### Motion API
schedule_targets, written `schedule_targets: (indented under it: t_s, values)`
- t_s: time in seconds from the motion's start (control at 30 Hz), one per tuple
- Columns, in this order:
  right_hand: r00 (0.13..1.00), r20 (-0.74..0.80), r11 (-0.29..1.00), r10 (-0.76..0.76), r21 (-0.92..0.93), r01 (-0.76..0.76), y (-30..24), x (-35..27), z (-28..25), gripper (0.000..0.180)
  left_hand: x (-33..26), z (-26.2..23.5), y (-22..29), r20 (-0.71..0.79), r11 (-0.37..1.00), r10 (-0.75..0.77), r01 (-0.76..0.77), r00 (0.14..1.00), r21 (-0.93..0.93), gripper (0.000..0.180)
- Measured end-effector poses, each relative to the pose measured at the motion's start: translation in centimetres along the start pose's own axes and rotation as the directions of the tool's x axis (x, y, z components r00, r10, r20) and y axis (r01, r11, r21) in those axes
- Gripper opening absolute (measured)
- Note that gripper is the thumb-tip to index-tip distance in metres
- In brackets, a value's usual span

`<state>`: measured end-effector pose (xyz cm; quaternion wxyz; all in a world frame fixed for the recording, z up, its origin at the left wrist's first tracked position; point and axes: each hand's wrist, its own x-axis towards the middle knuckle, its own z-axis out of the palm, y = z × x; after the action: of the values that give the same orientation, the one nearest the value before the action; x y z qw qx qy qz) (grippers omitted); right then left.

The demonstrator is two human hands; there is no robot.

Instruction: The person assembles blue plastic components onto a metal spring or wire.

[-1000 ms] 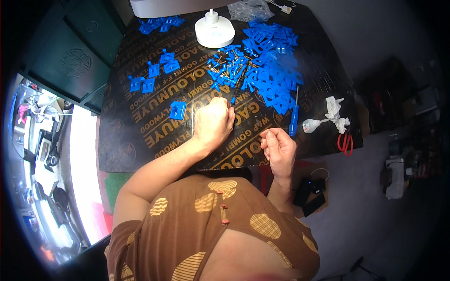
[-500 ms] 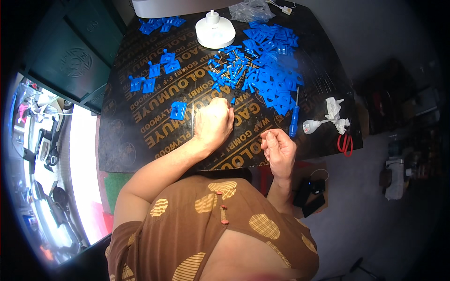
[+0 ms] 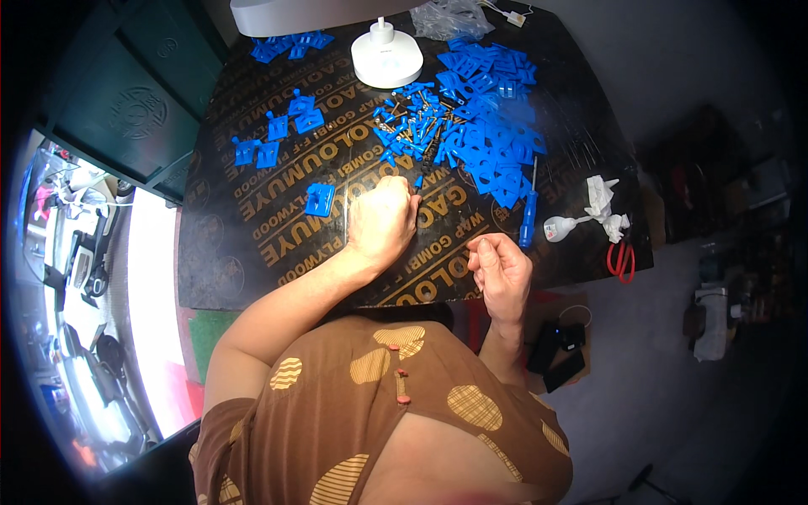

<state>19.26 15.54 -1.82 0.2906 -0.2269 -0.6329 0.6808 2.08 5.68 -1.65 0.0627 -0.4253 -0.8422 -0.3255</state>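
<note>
My left hand (image 3: 383, 220) is a closed fist resting on the dark plywood tabletop (image 3: 295, 269), knuckles away from me. Whatever it may hold is hidden. Just past its knuckles lies a small blue plastic piece (image 3: 418, 182). To its left sits a square blue plastic bracket (image 3: 320, 199). My right hand (image 3: 502, 273) hovers by the table's near edge, fingers curled in and thumb pressed against them; I cannot make out anything inside. Nearest to it is a blue-handled screwdriver (image 3: 528, 217), lying with its shaft pointing away.
Beyond my hands lie a pile of screws with blue plugs (image 3: 412, 122) and a heap of blue plates (image 3: 488, 126). Several assembled brackets (image 3: 278, 126) stand at left. A white lamp base (image 3: 386, 59) is at the back; a white bulb-shaped bottle (image 3: 558, 227) and red-handled scissors (image 3: 621, 263) lie right.
</note>
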Motion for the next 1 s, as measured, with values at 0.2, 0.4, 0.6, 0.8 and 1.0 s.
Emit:
schedule_targets:
  t_s: [0.2, 0.4, 0.6, 0.8, 1.0]
  values:
    - [1.0, 0.006, 1.0, -0.009, 0.001, 0.009, -0.07, -0.02, -0.05, 0.018, 0.06, -0.14, 0.16, 0.013, 1.0, -0.01, 0.011, 1.0, -0.012, 0.015]
    - [1.0, 0.014, 1.0, -0.012, 0.002, 0.012, -0.21, -0.03, -0.1, 0.018, 0.03, -0.06, 0.09, 0.013, 1.0, -0.014, 0.015, 1.0, -0.025, 0.016]
    - [1.0, 0.016, 1.0, -0.007, 0.008, 0.007, -0.09, -0.05, -0.17, 0.018, 0.01, -0.04, 0.15, 0.024, 1.0, -0.015, 0.015, 1.0, -0.011, 0.017]
    - [1.0, 0.016, 1.0, -0.021, 0.001, 0.021, 0.12, 0.06, -0.15, 0.018, 0.04, -0.11, 0.13, 0.022, 1.0, -0.009, 0.009, 1.0, -0.022, 0.018]
    - [1.0, 0.01, 1.0, -0.014, -0.007, 0.014, 0.11, 0.08, -0.13, 0.018, 0.09, -0.26, 0.26, 0.029, 1.0, -0.019, 0.02, 0.999, -0.021, 0.018]
